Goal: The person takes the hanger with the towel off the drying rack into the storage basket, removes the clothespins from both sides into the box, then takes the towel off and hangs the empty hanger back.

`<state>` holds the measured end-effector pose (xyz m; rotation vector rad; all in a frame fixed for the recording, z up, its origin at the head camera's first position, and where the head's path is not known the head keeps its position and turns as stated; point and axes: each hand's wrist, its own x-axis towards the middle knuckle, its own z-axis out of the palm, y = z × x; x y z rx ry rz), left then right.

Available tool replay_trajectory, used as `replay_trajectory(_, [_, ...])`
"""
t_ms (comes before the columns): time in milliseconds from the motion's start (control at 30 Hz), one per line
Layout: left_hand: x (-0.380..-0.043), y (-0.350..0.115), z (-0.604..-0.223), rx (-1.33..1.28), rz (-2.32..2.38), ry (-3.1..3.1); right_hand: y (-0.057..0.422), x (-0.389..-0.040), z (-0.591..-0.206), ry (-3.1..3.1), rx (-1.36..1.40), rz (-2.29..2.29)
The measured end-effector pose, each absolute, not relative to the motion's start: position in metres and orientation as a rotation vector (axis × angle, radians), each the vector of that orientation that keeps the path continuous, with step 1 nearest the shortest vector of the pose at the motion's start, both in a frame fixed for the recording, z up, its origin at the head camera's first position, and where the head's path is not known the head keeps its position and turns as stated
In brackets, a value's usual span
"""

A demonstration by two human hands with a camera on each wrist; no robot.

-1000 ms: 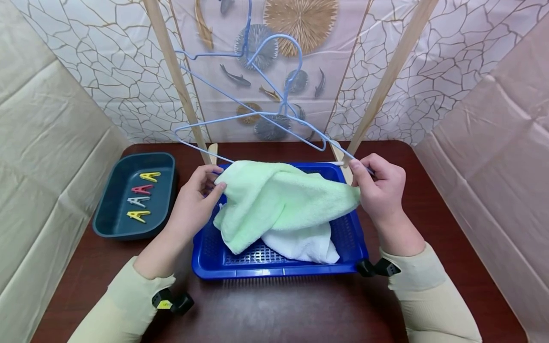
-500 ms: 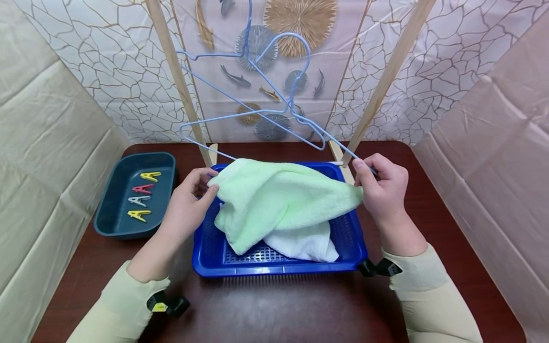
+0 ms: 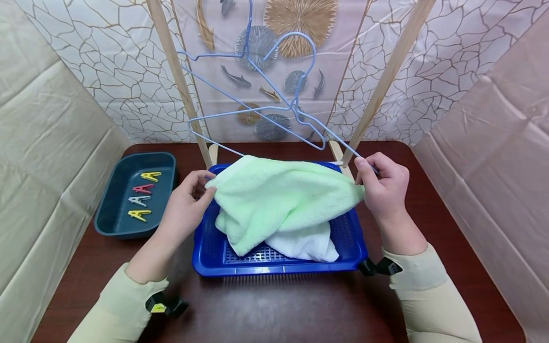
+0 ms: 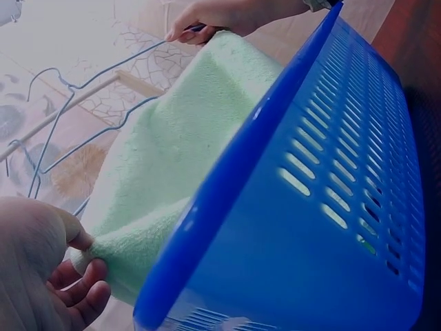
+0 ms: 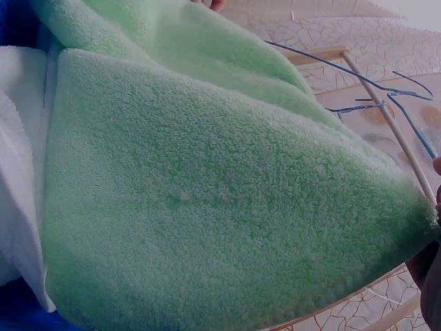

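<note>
A light green towel [image 3: 274,195] is spread between my two hands over a blue basket [image 3: 280,270]. My left hand [image 3: 185,202] pinches the towel's left corner between thumb and fingers, as the left wrist view shows. My right hand [image 3: 383,190] grips the right end of a blue wire hanger [image 3: 332,136] together with the towel's right corner. The hanger's lower bar passes behind the towel's top edge, partly hidden, and its hook points up. Under the green towel a white towel [image 3: 306,243] lies in the basket.
At the left stands a dark teal tray [image 3: 103,224] with several clothespins [image 3: 139,201], yellow, red and grey. Behind the basket rises a wooden rack [image 3: 377,85], where a second blue hanger [image 3: 214,88] hangs. Fabric walls close off the sides.
My left hand has moved left, pulling the towel's corner outward so the top edge is wider spread. The held hanger has shifted to the right. The right hand has barely moved.
</note>
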<state>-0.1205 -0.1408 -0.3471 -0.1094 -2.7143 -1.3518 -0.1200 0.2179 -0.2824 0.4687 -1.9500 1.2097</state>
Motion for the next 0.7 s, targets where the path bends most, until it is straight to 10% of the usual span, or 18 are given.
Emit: replay_trajectory(700, [-0.121, -0.144, -0.359, -0.136, -1.282, -2.825, 0.222, -0.123, -0.285, -1.971, 0.424, 1.207])
